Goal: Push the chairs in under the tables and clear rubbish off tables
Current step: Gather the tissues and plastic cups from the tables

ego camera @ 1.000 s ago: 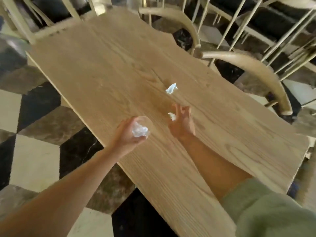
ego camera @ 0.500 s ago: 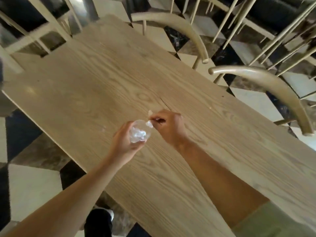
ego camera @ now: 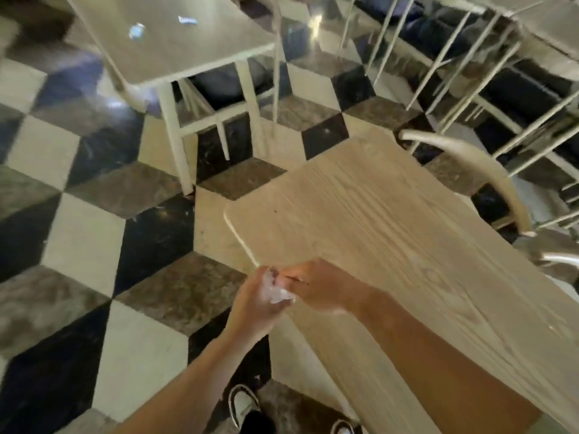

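Observation:
My left hand (ego camera: 255, 303) is closed around a clear plastic cup (ego camera: 275, 291) stuffed with white crumpled paper, held at the near left edge of the wooden table (ego camera: 391, 233). My right hand (ego camera: 316, 288) is pressed against the cup's mouth with pinched fingers; whether a scrap is still between them is hidden. The tabletop shows no scraps. A second, pale table (ego camera: 188, 39) stands farther back on the left with two bluish-white scraps (ego camera: 136, 29) on it. A curved-back wooden chair (ego camera: 482, 170) is tucked at the wooden table's right side.
The floor is a black, white and brown cube-pattern tile (ego camera: 94, 233). More pale chair and table legs (ego camera: 438, 57) crowd the upper right. My shoes (ego camera: 244, 405) show at the bottom, beside the wooden table's left edge.
My right hand picked the scraps off the wooden table and brought them to the cup. The view has swung left, so the far pale table has come into sight.

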Motion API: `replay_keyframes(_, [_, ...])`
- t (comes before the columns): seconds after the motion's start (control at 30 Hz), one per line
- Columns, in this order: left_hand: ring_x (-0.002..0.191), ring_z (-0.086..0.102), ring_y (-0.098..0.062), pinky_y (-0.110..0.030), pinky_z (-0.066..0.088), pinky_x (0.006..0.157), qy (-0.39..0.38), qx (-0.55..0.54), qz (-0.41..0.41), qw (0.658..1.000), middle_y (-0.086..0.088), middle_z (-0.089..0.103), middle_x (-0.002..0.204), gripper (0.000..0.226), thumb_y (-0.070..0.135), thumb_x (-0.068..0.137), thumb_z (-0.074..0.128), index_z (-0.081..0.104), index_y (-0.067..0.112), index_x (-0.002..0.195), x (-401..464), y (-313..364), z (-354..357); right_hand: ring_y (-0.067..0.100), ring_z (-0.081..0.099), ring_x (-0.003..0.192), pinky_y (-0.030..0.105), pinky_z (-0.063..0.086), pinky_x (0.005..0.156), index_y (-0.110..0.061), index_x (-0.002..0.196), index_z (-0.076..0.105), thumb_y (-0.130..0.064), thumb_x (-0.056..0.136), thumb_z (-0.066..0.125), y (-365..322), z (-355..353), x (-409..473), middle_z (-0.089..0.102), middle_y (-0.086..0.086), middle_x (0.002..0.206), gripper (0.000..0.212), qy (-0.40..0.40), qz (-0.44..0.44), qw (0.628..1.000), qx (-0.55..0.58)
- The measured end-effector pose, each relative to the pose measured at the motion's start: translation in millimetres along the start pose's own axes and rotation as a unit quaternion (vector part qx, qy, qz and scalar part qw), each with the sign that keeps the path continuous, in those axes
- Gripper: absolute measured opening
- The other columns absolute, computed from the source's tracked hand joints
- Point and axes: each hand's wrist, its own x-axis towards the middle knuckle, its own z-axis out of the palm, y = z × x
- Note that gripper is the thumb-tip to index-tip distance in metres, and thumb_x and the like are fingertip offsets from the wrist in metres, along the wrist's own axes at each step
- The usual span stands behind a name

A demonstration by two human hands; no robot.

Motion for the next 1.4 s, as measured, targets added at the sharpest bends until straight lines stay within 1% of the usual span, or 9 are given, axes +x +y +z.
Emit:
replay_keyframes(0.1, [0.098, 0.061, 0.007, 0.0, 0.042, 0.076, 0.059, -0.036, -0.039, 0.997, 0.021, 0.062, 0.104, 0.045, 0.03, 0.083, 0.084, 0.055, 0.033, 0.117, 14, -24, -80, 0.013, 0.07, 0.107, 0.025, 0.052, 0.094, -0.024, 0.129, 0.072, -0.022, 0.108, 0.05, -62, -7, 76, 0.075, -0.003, 0.122, 0.03, 0.037, -0.048, 0.998, 0.003])
replay_keyframes(0.23, [0.098, 0.061, 0.002, -0.004, 0.043, 0.078, 0.13, -0.058, -0.066, 0.988, 0.022, 0.06, 0.108, 0.051, 0.031, 0.084, 0.084, 0.053, 0.036, 0.125, 56, -52, -177, 0.01, 0.071, 0.1, 0.015, 0.054, 0.085, -0.021, 0.129, 0.072, -0.016, 0.104, 0.059, -135, -20, 170, 0.076, -0.001, 0.118, 0.029, 0.104, -0.144, 0.983, -0.051])
replay_keyframes(0.37, [0.093, 0.057, 0.012, 0.003, 0.041, 0.075, 0.154, -0.072, -0.07, 0.983, 0.026, 0.059, 0.104, 0.051, 0.027, 0.085, 0.084, 0.05, 0.04, 0.121, 112, -76, -259, 0.01, 0.071, 0.106, 0.029, 0.06, 0.092, -0.022, 0.124, 0.074, -0.013, 0.099, 0.066, -172, -28, 263, 0.076, -0.003, 0.118, 0.027, 0.175, -0.186, 0.967, 0.012])
replay_keyframes(0.6, [0.104, 0.062, -0.004, -0.02, 0.049, 0.087, 0.153, -0.017, -0.089, 0.984, 0.022, 0.063, 0.111, 0.044, 0.026, 0.083, 0.083, 0.058, 0.048, 0.11, 260, -129, -417, 0.008, 0.066, 0.09, 0.017, 0.053, 0.078, -0.017, 0.099, 0.075, 0.001, 0.094, 0.063, -226, -81, 464, 0.066, -0.004, 0.1, 0.022, 0.26, -0.2, 0.937, 0.123])
replay_keyframes(0.8, [0.101, 0.064, -0.012, -0.029, 0.052, 0.086, 0.16, 0.009, -0.124, 0.979, 0.02, 0.063, 0.105, 0.042, 0.023, 0.079, 0.087, 0.062, 0.036, 0.109, 408, -159, -560, 0.012, 0.067, 0.087, 0.016, 0.052, 0.077, -0.009, 0.098, 0.078, -0.006, 0.095, 0.067, -269, -171, 649, 0.074, 0.003, 0.098, 0.012, 0.283, -0.097, 0.941, 0.156])
replay_keyframes(1.0, [0.101, 0.063, -0.015, -0.01, 0.042, 0.074, 0.134, 0.002, -0.103, 0.986, 0.008, 0.065, 0.11, 0.052, 0.026, 0.081, 0.086, 0.061, 0.023, 0.126, 556, -182, -672, 0.018, 0.07, 0.082, 0.025, 0.054, 0.074, -0.009, 0.097, 0.078, -0.011, 0.09, 0.068, -299, -256, 820, 0.078, 0.003, 0.092, 0.012, 0.306, 0.053, 0.938, 0.156])
replay_keyframes(1.2, [0.096, 0.056, -0.002, -0.012, 0.043, 0.081, 0.037, 0.018, 0.001, 0.999, 0.017, 0.058, 0.108, 0.052, 0.029, 0.085, 0.082, 0.056, 0.027, 0.13, 712, -204, -767, 0.034, 0.06, 0.112, 0.04, 0.047, 0.091, -0.004, 0.13, 0.062, -0.011, 0.088, 0.07, -304, -318, 972, 0.06, 0.02, 0.127, 0.043, 0.411, 0.183, 0.884, 0.125])
replay_keyframes(1.3, [0.11, 0.057, -0.01, -0.024, 0.047, 0.095, -0.013, 0.033, 0.012, 0.999, 0.009, 0.061, 0.119, 0.054, 0.028, 0.086, 0.082, 0.057, 0.023, 0.134, 769, -217, -808, 0.036, 0.067, 0.101, 0.039, 0.053, 0.081, -0.005, 0.108, 0.075, -0.01, 0.088, 0.07, -296, -325, 1008, 0.067, 0.019, 0.115, 0.022, 0.347, 0.222, 0.91, 0.051])
replay_keyframes(1.4, [0.113, 0.061, -0.017, -0.036, 0.052, 0.098, -0.079, 0.077, 0.025, 0.994, 0.0, 0.064, 0.124, 0.054, 0.032, 0.086, 0.082, 0.058, 0.022, 0.134, 831, -218, -830, 0.032, 0.072, 0.088, 0.031, 0.051, 0.07, -0.011, 0.092, 0.081, -0.008, 0.086, 0.069, -288, -343, 1017, 0.077, 0.012, 0.096, 0.013, 0.403, 0.29, 0.863, 0.096])
